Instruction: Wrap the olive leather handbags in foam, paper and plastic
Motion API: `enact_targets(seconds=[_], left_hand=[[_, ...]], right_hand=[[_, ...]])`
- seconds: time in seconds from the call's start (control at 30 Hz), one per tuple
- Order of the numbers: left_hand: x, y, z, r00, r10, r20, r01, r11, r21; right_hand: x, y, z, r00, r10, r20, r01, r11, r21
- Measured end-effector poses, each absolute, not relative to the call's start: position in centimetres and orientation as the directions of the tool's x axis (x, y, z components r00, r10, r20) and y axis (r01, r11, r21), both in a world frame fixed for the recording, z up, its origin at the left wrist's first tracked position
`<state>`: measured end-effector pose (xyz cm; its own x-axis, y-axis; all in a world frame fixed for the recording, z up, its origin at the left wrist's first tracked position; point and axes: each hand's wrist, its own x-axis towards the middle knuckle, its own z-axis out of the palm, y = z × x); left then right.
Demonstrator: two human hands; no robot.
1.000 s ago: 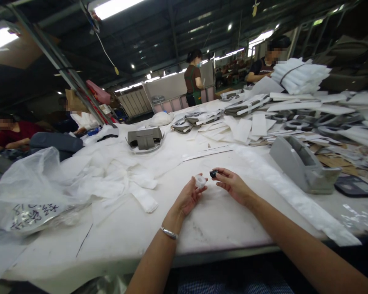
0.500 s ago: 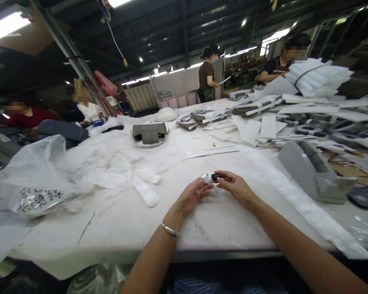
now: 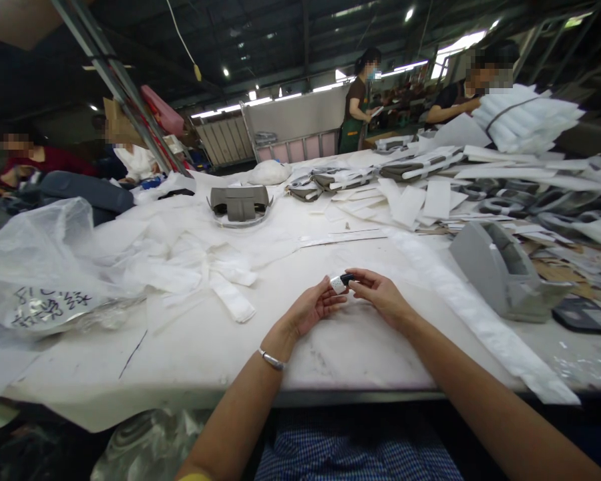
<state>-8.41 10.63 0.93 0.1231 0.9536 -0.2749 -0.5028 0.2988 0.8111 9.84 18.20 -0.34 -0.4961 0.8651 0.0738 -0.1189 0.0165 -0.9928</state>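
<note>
Fingers (image 3: 334, 300), left hand (image 3: 308, 310): thumb and a fingertip closed in a pinch on a small white piece (image 3: 338, 284), the lower fingers loosely curled beneath it, palm turned partly upward. Silver bangle (image 3: 272, 361) at that wrist.

White piece, one: dotted on the face seen, held just beyond the left fingertips, on the side toward the right hand (image 3: 388, 298). It sits slightly tilted, over the worktop (image 3: 380, 347).

Black piece (image 3: 347, 278), one: small, immediately right of the white piece — the two appear to touch, end against side, though the exact join is too small to tell. Its long axis runs roughly across, from one hand toward the other, the right end a little farther from the body. The right hand is the nearer to it; the left is the nearer to the white piece.

Fingers, right hand: thumb and forefinger pinched on the black piece from its right end, the tips pointing left toward the white piece.

Long white strip (image 3: 491, 334), one: lying on the worktop at the right, slantwise — well apart from both held pieces.
</note>
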Motion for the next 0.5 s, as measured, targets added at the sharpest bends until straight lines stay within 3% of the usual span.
enact_targets(seconds=[0.23,0.5], left_hand=[[-8.47,10.58,0.96,0.135,0.951,-0.28,-0.495,0.309,0.812],[-8.15,10.77,0.52,0.039,0.976,-0.212,-0.492,0.204,0.846]], right_hand=[[9.77,18.06,-0.27,-0.487,0.869,0.083,-0.107,0.035,-0.994],[9.75,18.31,-1.07,-0.513,0.845,0.151,-0.064,0.138,-0.988]])
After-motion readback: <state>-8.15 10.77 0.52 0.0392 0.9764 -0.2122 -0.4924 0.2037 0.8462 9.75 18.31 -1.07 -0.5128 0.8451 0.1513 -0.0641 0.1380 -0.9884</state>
